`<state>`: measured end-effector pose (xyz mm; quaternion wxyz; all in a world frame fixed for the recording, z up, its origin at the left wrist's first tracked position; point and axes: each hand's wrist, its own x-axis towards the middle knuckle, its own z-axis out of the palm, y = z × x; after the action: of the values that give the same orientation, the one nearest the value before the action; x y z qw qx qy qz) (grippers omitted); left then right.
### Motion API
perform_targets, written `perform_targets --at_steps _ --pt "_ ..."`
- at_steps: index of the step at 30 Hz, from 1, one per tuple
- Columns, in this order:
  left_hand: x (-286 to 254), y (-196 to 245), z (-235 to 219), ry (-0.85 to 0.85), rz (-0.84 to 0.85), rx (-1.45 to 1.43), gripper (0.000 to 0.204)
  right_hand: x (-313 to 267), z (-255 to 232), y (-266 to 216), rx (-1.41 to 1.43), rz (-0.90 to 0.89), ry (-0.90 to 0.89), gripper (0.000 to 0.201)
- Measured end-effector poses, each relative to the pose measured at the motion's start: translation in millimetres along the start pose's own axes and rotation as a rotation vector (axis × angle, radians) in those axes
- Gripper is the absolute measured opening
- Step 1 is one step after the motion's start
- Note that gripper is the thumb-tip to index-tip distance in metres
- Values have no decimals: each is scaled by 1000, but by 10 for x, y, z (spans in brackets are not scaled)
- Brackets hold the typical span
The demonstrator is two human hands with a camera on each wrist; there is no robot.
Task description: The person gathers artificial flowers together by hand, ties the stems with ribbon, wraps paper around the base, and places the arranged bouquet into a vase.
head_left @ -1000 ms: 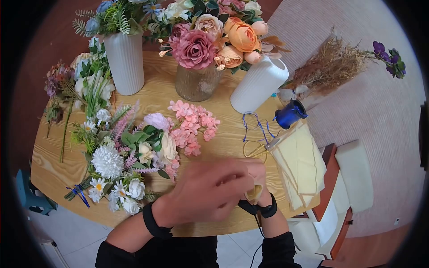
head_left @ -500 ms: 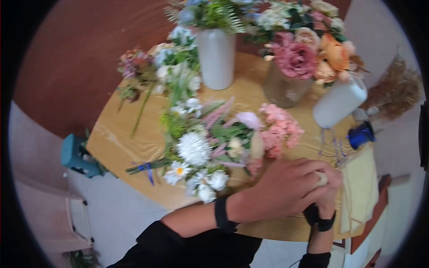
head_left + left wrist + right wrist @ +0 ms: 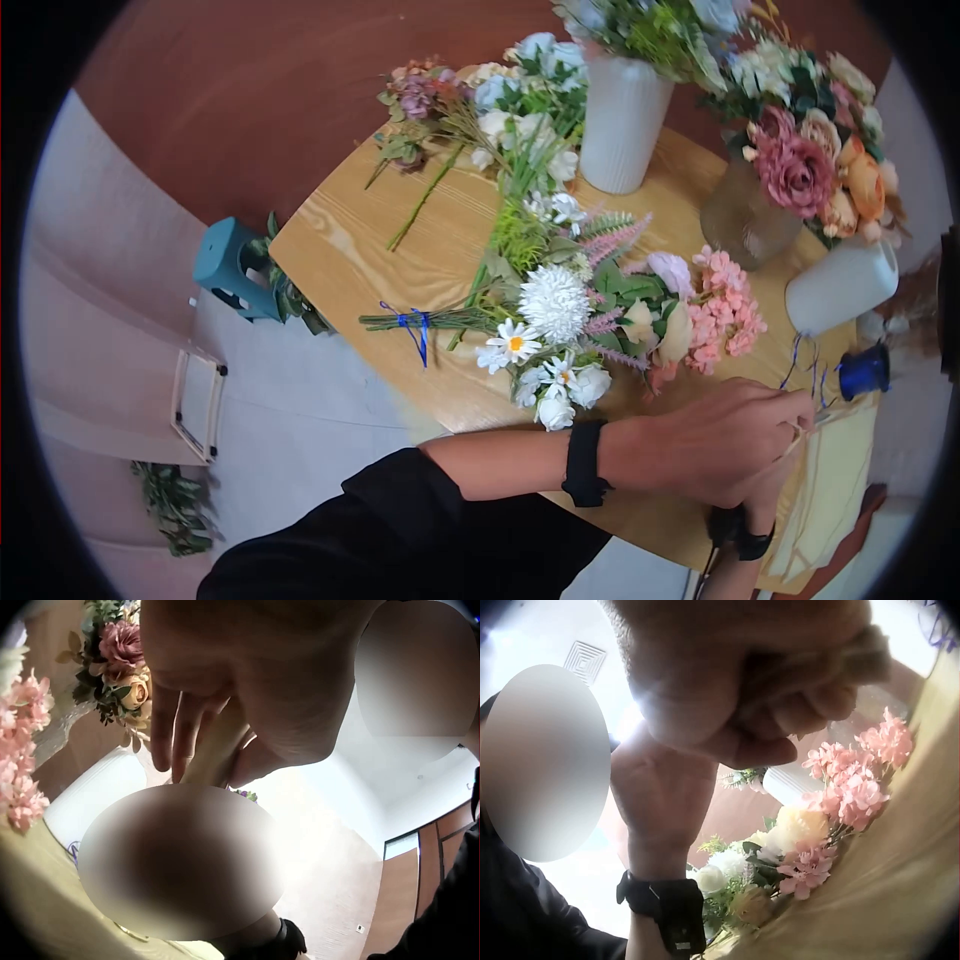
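Note:
Both hands are together over the front right of the table. In the head view my left hand (image 3: 705,450) lies across my right hand (image 3: 768,490), which is mostly hidden beneath it. A pale yellow folded strip (image 3: 216,746) is pinched between the left thumb and fingers in the left wrist view. The right wrist view shows my right hand (image 3: 742,682) curled round the same pale strip (image 3: 868,656). To the left lies a flower bouquet (image 3: 555,305), its stems bound with blue ribbon (image 3: 415,322). Pink hydrangea blossoms (image 3: 722,310) lie just beyond the hands.
Pale yellow sheets (image 3: 835,480) lie at the right edge, near a blue ribbon spool (image 3: 863,371). A tilted white vase (image 3: 842,287), a glass vase (image 3: 745,215) of roses and an upright white vase (image 3: 622,125) stand behind. Loose stems (image 3: 425,205) lie far left.
The head view has swung left, so the table and flowers appear further right. The hands stay together around the pale strip, with the left hand now covering more of the right.

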<state>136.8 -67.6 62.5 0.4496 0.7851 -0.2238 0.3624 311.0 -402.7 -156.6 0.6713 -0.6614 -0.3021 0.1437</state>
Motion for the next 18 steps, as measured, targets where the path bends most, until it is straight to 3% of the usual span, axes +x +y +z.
perform_targets --at_steps 1,2,8,9,10,11,12,13,14,15,17,18 --pt "22 28 -67 -43 19 67 11 494 310 523 583 216 101 27" --pt "41 61 -131 -85 37 135 11 687 506 214 574 194 74 27" --pt "-17 477 -498 13 125 107 15 610 2196 -1790 -439 -329 285 16" --pt "-111 607 -655 24 84 100 14 570 2149 -1907 -435 -341 283 16" --pt "-241 738 -836 33 41 85 12 495 2060 -1988 -495 -320 112 16" --pt "-453 765 -1026 91 -22 161 10 406 1987 -2088 -553 -292 -54 21" --pt "-648 781 -1222 141 -84 234 11 337 2167 -2292 -608 -369 -9 30" --pt "-749 877 -1413 233 -450 225 12 204 2206 -2347 -609 -363 8 30" --pt "-948 707 -1642 274 -486 361 14 71 2222 -2375 -577 -345 -38 29" --pt "-1114 626 -1824 315 -698 442 22 -38 2268 -2390 -545 -326 -88 28" --pt "-1363 442 -2161 216 -958 498 26 -167 2446 -2367 -479 -373 -190 28" --pt "-1515 322 -2373 77 -999 413 29 -177 2644 -2241 -391 -409 -196 29"
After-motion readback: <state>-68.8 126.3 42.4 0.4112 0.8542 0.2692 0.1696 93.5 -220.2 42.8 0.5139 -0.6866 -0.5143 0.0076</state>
